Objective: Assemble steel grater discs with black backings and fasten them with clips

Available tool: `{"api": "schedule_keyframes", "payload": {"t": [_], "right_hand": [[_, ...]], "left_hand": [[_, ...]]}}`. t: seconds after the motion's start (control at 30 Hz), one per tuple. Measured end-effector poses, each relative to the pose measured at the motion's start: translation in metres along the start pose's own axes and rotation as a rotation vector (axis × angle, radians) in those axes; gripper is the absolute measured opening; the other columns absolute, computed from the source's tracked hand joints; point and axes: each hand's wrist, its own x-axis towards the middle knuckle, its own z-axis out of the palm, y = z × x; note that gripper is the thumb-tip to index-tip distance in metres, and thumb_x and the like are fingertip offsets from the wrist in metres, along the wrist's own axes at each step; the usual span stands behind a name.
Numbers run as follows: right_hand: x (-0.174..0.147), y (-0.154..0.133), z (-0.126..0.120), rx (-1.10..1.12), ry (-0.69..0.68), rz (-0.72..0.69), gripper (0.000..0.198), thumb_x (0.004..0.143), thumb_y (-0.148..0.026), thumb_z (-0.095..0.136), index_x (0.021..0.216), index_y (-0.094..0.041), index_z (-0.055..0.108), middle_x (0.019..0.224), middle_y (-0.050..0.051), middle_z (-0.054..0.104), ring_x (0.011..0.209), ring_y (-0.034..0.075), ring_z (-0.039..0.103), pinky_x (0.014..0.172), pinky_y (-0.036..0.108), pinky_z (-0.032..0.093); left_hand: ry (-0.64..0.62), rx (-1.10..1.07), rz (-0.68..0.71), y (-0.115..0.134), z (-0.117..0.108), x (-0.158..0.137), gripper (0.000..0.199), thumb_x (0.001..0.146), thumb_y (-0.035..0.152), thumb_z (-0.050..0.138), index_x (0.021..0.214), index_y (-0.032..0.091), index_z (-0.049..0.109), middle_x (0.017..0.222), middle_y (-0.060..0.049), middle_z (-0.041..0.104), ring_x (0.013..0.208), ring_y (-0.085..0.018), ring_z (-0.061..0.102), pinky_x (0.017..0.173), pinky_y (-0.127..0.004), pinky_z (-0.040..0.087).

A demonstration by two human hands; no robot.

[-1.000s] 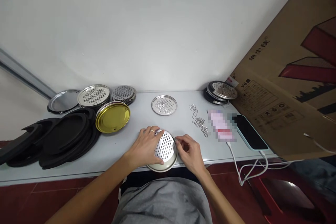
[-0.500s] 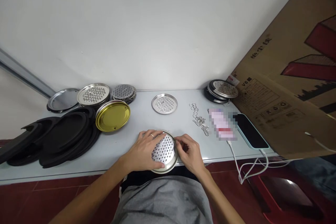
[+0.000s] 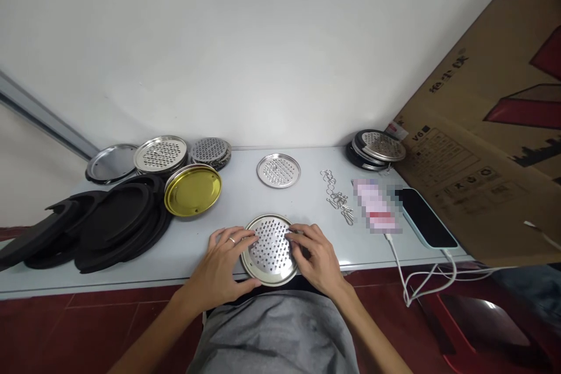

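Note:
A round metal grater disc lies at the table's front edge, its perforated face up. My left hand, a ring on one finger, is at its left side with fingers and thumb spread and fingertips touching the disc. At the right rim, my right hand has its fingers bent over the edge and its thumb at the side, gripping the rim. Another grater disc lies farther back. To the right of it is a loose pile of small wire rings and clips.
On the left are black round parts, a yellow round lid and stacked grater discs. Back right holds another stack. A phone with white cables and a cardboard box occupy the right.
My left hand has slid left off the disc's face and spread its fingers, uncovering more of it. My right fingers have moved onto the disc's upper right rim. The camera view has shifted slightly.

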Motion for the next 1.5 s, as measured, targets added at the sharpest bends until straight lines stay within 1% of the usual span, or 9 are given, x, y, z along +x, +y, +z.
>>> {"api": "schedule_keyframes", "payload": {"t": [0.13, 0.33, 0.53, 0.63, 0.8, 0.97, 1.1, 1.3, 1.5], "right_hand": [[0.001, -0.003, -0.002, -0.031, -0.057, -0.025, 0.030, 0.092, -0.012, 0.057, 0.111, -0.022, 0.076, 0.119, 0.008, 0.074, 0.096, 0.026, 0.061, 0.087, 0.045, 0.055], [0.001, -0.005, -0.003, -0.014, -0.063, -0.023, 0.030, 0.093, -0.013, 0.056, 0.112, -0.023, 0.076, 0.118, 0.007, 0.075, 0.097, 0.027, 0.059, 0.087, 0.045, 0.054], [0.000, -0.002, -0.006, 0.058, -0.103, -0.006, 0.039, 0.094, -0.007, 0.045, 0.117, -0.022, 0.073, 0.120, 0.006, 0.073, 0.098, 0.026, 0.057, 0.089, 0.044, 0.051], [0.000, -0.001, -0.007, 0.097, -0.103, -0.015, 0.043, 0.093, -0.004, 0.041, 0.119, -0.020, 0.071, 0.119, 0.007, 0.073, 0.097, 0.026, 0.057, 0.088, 0.044, 0.051], [0.000, 0.000, -0.007, 0.130, -0.104, -0.007, 0.044, 0.091, -0.003, 0.039, 0.119, -0.019, 0.070, 0.114, 0.007, 0.075, 0.096, 0.026, 0.057, 0.086, 0.044, 0.051], [0.000, -0.001, -0.007, 0.125, -0.095, -0.008, 0.044, 0.090, -0.004, 0.038, 0.116, -0.019, 0.071, 0.109, 0.007, 0.076, 0.093, 0.027, 0.057, 0.084, 0.045, 0.051], [0.001, -0.002, -0.007, 0.116, -0.097, -0.013, 0.043, 0.090, -0.004, 0.040, 0.115, -0.019, 0.071, 0.109, 0.007, 0.076, 0.094, 0.027, 0.059, 0.085, 0.045, 0.051], [0.001, -0.002, -0.006, 0.116, -0.092, -0.006, 0.041, 0.090, -0.005, 0.040, 0.112, -0.019, 0.072, 0.107, 0.008, 0.076, 0.094, 0.027, 0.059, 0.084, 0.044, 0.052], [0.003, -0.002, -0.007, 0.130, -0.099, 0.029, 0.037, 0.088, -0.006, 0.047, 0.109, -0.021, 0.074, 0.107, 0.007, 0.077, 0.095, 0.026, 0.061, 0.086, 0.045, 0.052]], "left_hand": [[0.039, 0.002, -0.007, 0.003, 0.000, -0.001, 0.064, 0.079, 0.045, 0.077, 0.135, 0.026, 0.055, 0.137, -0.009, 0.061, 0.128, -0.033, 0.051, 0.110, -0.055, 0.031], [0.081, -0.001, 0.030, 0.003, -0.001, -0.002, 0.056, 0.081, 0.046, 0.076, 0.130, 0.025, 0.060, 0.131, -0.010, 0.064, 0.120, -0.031, 0.057, 0.102, -0.051, 0.040], [0.267, 0.026, 0.114, 0.000, 0.011, -0.015, 0.024, 0.087, 0.031, 0.071, 0.110, 0.025, 0.069, 0.111, -0.005, 0.075, 0.107, -0.026, 0.065, 0.094, -0.045, 0.045], [0.322, 0.063, 0.147, -0.003, 0.019, -0.024, 0.019, 0.089, 0.025, 0.069, 0.108, 0.025, 0.070, 0.110, -0.003, 0.077, 0.108, -0.025, 0.066, 0.095, -0.045, 0.046], [0.321, 0.116, 0.201, -0.008, 0.025, -0.031, 0.023, 0.090, 0.021, 0.066, 0.112, 0.027, 0.071, 0.112, -0.002, 0.078, 0.108, -0.025, 0.068, 0.095, -0.046, 0.048], [0.321, 0.070, 0.225, -0.011, 0.026, -0.028, 0.025, 0.089, 0.020, 0.066, 0.113, 0.025, 0.071, 0.112, -0.004, 0.077, 0.106, -0.024, 0.068, 0.093, -0.044, 0.052], [0.302, 0.042, 0.242, -0.013, 0.025, -0.027, 0.030, 0.085, 0.023, 0.070, 0.115, 0.025, 0.070, 0.111, -0.005, 0.076, 0.105, -0.025, 0.067, 0.092, -0.043, 0.054], [0.215, 0.016, 0.194, -0.013, 0.018, -0.025, 0.035, 0.080, 0.026, 0.074, 0.115, 0.026, 0.071, 0.112, -0.005, 0.074, 0.110, -0.027, 0.064, 0.097, -0.045, 0.051], [0.126, 0.034, 0.150, -0.012, 0.009, -0.017, 0.029, 0.078, 0.030, 0.076, 0.106, 0.028, 0.074, 0.112, -0.004, 0.073, 0.113, -0.028, 0.062, 0.098, -0.047, 0.049]]}}
